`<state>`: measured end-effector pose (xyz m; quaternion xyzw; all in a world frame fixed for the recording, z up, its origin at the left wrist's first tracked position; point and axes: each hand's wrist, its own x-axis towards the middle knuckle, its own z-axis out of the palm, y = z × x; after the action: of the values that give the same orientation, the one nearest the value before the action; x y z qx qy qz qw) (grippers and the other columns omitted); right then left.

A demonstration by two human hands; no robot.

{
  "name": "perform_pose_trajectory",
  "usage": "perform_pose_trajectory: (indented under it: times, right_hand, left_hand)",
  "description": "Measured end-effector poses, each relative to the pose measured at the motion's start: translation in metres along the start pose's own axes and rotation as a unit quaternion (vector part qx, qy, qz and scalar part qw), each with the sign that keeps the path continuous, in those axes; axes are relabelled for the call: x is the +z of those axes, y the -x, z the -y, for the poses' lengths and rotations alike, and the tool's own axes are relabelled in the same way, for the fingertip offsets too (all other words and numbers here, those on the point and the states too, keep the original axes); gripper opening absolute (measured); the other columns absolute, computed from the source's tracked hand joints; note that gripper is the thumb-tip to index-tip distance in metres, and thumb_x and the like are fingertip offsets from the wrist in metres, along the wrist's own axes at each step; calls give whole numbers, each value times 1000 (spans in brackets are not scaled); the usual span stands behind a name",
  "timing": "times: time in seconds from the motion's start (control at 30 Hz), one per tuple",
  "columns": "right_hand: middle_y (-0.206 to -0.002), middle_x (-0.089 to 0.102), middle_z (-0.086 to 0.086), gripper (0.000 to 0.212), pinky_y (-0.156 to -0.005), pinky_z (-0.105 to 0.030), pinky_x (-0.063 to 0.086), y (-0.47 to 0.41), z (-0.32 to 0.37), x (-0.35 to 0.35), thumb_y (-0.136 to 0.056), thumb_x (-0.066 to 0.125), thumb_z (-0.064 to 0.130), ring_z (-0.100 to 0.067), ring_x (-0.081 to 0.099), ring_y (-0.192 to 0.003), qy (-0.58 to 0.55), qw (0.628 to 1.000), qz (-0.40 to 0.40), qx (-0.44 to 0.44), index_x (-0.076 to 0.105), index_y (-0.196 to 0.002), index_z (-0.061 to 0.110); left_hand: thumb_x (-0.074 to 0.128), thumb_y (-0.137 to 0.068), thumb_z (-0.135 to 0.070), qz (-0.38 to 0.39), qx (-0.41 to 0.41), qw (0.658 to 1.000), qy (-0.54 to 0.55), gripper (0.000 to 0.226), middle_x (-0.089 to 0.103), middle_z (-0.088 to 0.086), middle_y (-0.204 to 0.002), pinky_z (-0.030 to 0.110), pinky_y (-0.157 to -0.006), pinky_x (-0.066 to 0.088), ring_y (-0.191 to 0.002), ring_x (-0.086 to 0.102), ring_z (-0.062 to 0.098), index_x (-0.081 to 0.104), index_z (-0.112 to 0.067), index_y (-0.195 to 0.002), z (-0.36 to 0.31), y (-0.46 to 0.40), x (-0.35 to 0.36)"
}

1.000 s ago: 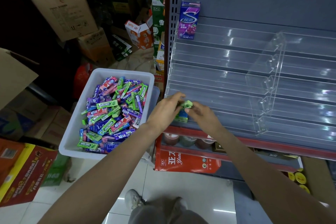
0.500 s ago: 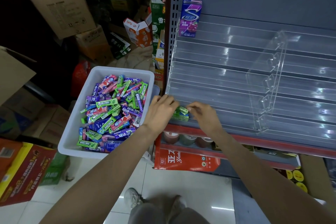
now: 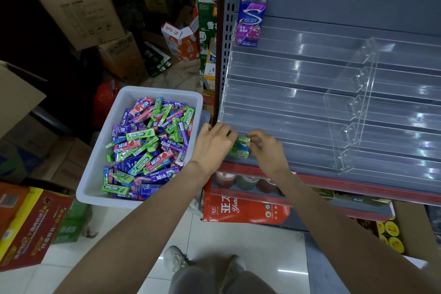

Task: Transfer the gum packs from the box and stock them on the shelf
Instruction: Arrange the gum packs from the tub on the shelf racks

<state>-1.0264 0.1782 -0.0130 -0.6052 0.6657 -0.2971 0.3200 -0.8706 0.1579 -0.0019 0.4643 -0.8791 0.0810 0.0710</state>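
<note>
floor: pale glossy tiles (image 3: 238, 234), person's shoes at bottom centre
left clutter: cardboard boxes (image 3: 78, 4) stacked far left, red/yellow cartons (image 3: 28, 224) at bottom left, all on floor
box: white plastic tub (image 3: 100, 157) left of the shelf unit, heaped with loose gum sticks (image 3: 148, 143) in green, purple, pink, blue
shelf: grey metal unit with clear acrylic tiered rack (image 3: 310, 107), clear divider (image 3: 353, 112) to the right; red front edge below the rack
purple pack: one purple gum carton (image 3: 250, 21) upright at top-left tier of rack
left hand: (image 3: 211, 144) just right of tub, at lowest tier's left end, fingers curled onto left side of a small stack of gum packs (image 3: 239, 149)
gum packs: green/blue, sitting at front-left corner of lowest tier, between both hands, touching both
right hand: (image 3: 267, 150) fingertips pinching the right end of the top green pack
lower shelf: jars (image 3: 245, 182) and red carton (image 3: 245, 210) under the rack
</note>
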Motion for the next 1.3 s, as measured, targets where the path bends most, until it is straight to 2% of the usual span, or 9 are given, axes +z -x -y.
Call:
perform_pose_trajectory:
  times: [0.27, 0.37, 0.47, 0.67, 0.8, 0.93, 1.0, 1.17, 1.3]
  right_hand:
    - [-101, 69, -11, 18, -82, -27, 54, 3, -3, 8, -88, 59, -1, -15, 65, -87, 32, 995, -89, -38, 67, -104, 4]
    - [-102, 68, -11, 20, -77, -19, 50, 3, -3, 15, -87, 60, -1, -18, 67, -85, 65, 990, -117, -51, 68, -104, 5]
    - [-102, 67, -11, 20, -76, -20, 51, 2, -2, 18, -87, 60, -1, -18, 66, -83, 85, 986, -129, -62, 69, -103, 5]
    - [-107, 63, -12, 19, -72, -22, 50, 3, 3, 15, -88, 59, 0, -23, 66, -82, 150, 982, -88, -72, 68, -105, 3]
    - [-76, 65, -11, 30, -60, -26, 58, 12, 1, 11, -48, 87, -7, -21, 67, -72, 246, 961, -32, -119, 72, -74, 0]
    - [-116, 57, -17, 31, -93, -30, 46, 15, -6, 5, -89, 59, 7, -27, 58, -105, 175, 981, 4, -88, 60, -118, -4]
    - [-126, 49, -13, 42, -99, -27, 41, 14, -8, 5, -93, 56, 19, -22, 54, -110, 180, 980, 29, -75, 51, -131, 1]
    - [-134, 37, -7, 53, -105, -29, 39, 17, -3, 7, -93, 56, 22, -17, 52, -114, 216, 972, 77, -54, 39, -141, 7]
    - [-133, 36, -7, 50, -105, -29, 41, 20, 6, 3, -94, 53, 24, -17, 52, -114, 230, 969, 72, -63, 39, -140, 8]
  left_hand:
    - [79, -58, 1, -29, 53, 998, -1, 66, 65, 7, -118, 40, -93, 36, -108, 63, 22, 63, -8, -121, 15, 26, 14]
    - [71, -81, -23, 22, 62, 998, -10, 57, 54, 5, -137, 47, -101, 40, -127, 50, 17, 52, -12, -134, 19, 32, 11]
    - [48, -96, -27, 83, 65, 994, -21, 54, 30, 4, -154, 50, -111, 24, -142, 26, 17, 32, -14, -146, 18, 32, 11]
    - [59, -90, -22, 90, 51, 995, 9, 48, 48, 4, -142, 48, -103, 36, -136, 37, 21, 49, -15, -136, 17, 31, 13]
    - [53, -93, -27, 92, 45, 994, 41, 49, 47, 0, -142, 44, -105, 33, -136, 36, 18, 44, -16, -140, 12, 26, 13]
    - [35, -101, -29, 104, 34, 992, 59, 51, 28, -1, -153, 39, -110, 21, -142, 18, 15, 24, -17, -149, 10, 26, 16]
    - [34, -101, -29, 106, 30, 992, 63, 51, 26, -1, -153, 38, -109, 22, -142, 17, 15, 23, -18, -149, 10, 26, 15]
    - [38, -100, -26, 104, 14, 989, 103, 49, 30, -3, -151, 33, -106, 23, -140, 21, 15, 28, -20, -148, 8, 23, 12]
    - [60, -89, -12, 33, -14, 974, 225, 41, 54, 6, -133, 42, -97, 43, -121, 49, 25, 56, -13, -130, 11, 34, 2]
